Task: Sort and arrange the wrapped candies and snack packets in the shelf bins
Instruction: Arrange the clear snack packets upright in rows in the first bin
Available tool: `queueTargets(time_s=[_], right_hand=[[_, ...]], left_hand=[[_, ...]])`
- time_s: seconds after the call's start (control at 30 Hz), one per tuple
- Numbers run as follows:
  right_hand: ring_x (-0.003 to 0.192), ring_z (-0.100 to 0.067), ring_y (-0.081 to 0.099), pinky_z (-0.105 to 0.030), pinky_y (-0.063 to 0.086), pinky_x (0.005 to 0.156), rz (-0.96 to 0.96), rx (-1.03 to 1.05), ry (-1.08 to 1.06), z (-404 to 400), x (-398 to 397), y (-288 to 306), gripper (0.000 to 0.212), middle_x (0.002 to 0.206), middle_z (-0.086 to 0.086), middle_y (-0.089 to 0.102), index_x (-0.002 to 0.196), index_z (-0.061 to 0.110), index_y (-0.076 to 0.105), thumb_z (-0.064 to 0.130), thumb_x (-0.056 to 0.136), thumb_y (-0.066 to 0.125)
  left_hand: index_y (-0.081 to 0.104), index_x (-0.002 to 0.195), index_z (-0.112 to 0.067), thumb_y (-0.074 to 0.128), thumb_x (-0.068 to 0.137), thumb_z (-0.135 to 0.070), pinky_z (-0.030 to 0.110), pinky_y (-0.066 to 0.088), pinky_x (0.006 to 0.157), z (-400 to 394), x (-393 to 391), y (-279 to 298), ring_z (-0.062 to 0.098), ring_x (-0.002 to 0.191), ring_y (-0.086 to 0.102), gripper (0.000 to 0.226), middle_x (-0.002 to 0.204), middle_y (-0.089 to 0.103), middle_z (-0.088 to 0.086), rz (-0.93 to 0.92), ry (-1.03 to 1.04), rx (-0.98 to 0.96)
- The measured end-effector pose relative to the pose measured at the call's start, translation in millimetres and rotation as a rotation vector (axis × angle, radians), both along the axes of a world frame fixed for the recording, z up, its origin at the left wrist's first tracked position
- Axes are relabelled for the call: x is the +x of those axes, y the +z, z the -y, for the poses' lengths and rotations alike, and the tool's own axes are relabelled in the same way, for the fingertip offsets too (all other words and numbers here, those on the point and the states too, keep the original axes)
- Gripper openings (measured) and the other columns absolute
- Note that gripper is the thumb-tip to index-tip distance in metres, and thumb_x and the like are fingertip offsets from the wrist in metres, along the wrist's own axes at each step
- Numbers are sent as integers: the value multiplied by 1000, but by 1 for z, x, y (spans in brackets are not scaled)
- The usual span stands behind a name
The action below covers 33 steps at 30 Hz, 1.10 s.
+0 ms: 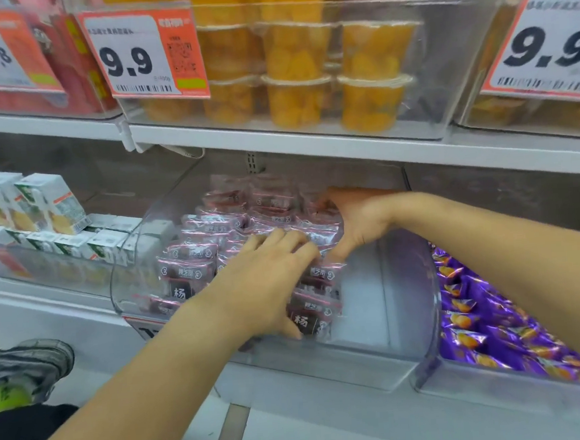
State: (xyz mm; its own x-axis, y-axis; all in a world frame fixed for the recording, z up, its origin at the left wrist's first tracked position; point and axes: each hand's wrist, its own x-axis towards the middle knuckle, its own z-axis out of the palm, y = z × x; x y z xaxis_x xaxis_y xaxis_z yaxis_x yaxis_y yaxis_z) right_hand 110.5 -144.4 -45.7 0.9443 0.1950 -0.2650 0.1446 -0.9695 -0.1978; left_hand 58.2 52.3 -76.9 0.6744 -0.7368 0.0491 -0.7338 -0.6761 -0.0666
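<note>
Far left: a shoe on the floor, white cartons stacked in the next bin. Clear bin in the middle holds pink snack packets in rows, too many overlapping to count. Left hand lies flat on them, fingers straight, gripping nothing. Right hand curls round packets at the back right. Purple candies fill the right bin. Above: fruit cups, three price tags, nearest reading 9.9

Both bare forearms reaching forward, converging. Left hand palm down, fingers straight and spread slightly. Right hand beyond it, fingers curled downward, tips hidden.
</note>
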Motion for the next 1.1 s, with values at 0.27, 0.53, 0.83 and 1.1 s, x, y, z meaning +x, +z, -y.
queueTargets(time_s=[0.27,0.53,0.83,1.1], right_hand=[[94,-21,60,-37,55,81,172,56,4,-1,1,-4,76,110,-1,59,116,20,50,40,54,91],[111,-22,57,-38,49,96,96,119,15,9,2,-5,82,124,-1,55,129,15,45,36,65,91],[117,-16,59,-22,43,93,287,87,131,-3,-24,11,45,134,0,62,138,20,55,36,97,61],[72,-5,59,-15,40,60,207,119,-9,0,-10,13,17,76,17,61,96,24,72,36,85,77]], left_hand=[[45,123,-26,76,64,-64,34,32,101,9,-1,-8,16,113,41,77,122,43,-7,146,55,-71],[41,130,-30,74,67,-66,32,22,112,4,6,-7,11,127,39,80,136,43,-15,48,24,-88],[26,149,-33,67,75,-68,45,7,123,-6,2,-6,9,149,7,92,162,14,-14,-62,54,-78],[33,145,-35,72,77,-59,29,8,119,-8,-4,0,4,138,26,82,148,35,-19,-80,55,-188]])
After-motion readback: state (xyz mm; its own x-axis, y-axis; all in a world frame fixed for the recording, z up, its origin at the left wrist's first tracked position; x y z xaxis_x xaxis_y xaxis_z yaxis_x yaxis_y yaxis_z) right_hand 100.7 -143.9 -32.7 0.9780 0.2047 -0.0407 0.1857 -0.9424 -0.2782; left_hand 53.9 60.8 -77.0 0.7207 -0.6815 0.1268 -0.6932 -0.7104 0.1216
